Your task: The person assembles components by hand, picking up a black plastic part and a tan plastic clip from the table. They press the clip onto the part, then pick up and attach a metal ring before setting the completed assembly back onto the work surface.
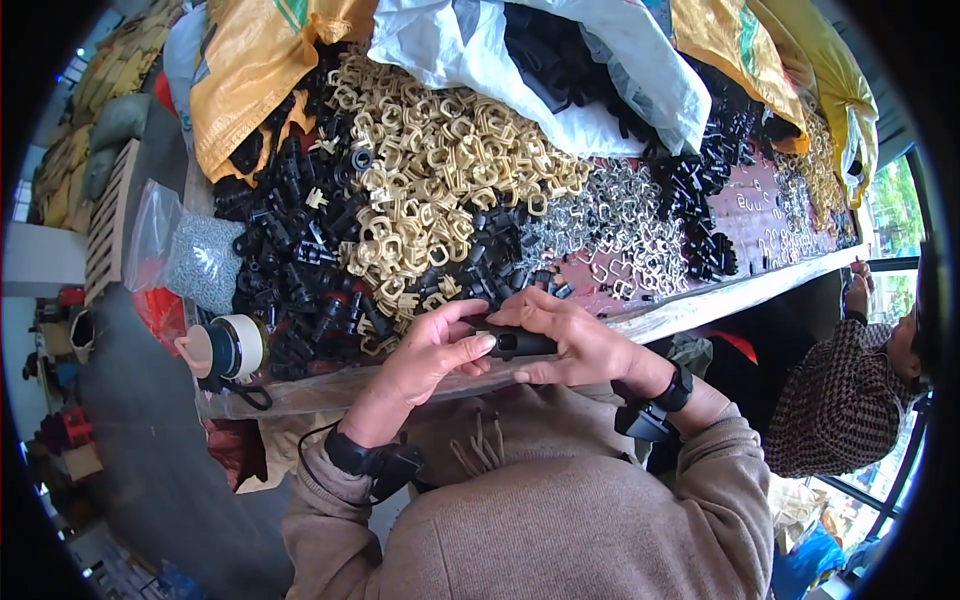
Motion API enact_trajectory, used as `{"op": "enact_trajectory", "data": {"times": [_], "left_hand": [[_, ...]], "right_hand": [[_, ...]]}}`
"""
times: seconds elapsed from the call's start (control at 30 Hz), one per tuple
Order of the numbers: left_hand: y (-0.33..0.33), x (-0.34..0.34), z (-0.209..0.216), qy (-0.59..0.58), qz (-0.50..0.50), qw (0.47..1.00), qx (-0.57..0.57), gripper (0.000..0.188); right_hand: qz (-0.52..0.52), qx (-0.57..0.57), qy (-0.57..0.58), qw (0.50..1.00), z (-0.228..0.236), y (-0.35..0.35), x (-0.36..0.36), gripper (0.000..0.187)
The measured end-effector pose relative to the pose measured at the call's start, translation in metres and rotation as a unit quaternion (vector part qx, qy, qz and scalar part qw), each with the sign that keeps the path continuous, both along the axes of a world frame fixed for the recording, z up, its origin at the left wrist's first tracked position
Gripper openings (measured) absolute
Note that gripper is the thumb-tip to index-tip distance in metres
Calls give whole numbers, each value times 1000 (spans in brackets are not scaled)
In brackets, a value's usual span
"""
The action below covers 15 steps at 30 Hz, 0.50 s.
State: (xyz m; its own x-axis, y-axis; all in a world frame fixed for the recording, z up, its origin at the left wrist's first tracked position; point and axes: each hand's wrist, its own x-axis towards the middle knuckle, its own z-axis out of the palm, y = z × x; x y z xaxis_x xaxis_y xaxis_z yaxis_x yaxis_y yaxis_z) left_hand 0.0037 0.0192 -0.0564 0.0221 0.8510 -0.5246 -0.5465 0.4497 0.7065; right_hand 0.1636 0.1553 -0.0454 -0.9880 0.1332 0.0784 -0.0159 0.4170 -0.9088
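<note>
Both hands meet just over the near edge of the worktable, around a black tubular plastic part (527, 345) with a hole in its side. My right hand (575, 335) wraps its fingers over the part from the right. From the left, my left hand (435, 355) pinches its end, with the thumb near the hole. Whether a second small piece sits between the left fingertips is hidden. Just beyond the hands lie a pile of cream clip-shaped plastic parts (430, 170) and a heap of black plastic fittings (300, 250).
Bent metal wire pieces (625, 215) and more black parts (700, 180) are spread to the right. A white sack (440, 40) and a yellow sack (250, 90) line the back. A bag of small grey pieces (203, 262) and a lidded cup (237, 345) stand left. Another person (840, 400) sits right.
</note>
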Motion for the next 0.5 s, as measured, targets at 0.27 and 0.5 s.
{"op": "enact_trajectory", "data": {"times": [0.27,0.5], "left_hand": [[0,17,10,-16,-25,999,40,56],[0,22,0,-39,-18,999,10,63]], "right_hand": [[189,-90,64,976,4,6,-2,75],[187,-156,38,969,-8,5,0,78]]}}
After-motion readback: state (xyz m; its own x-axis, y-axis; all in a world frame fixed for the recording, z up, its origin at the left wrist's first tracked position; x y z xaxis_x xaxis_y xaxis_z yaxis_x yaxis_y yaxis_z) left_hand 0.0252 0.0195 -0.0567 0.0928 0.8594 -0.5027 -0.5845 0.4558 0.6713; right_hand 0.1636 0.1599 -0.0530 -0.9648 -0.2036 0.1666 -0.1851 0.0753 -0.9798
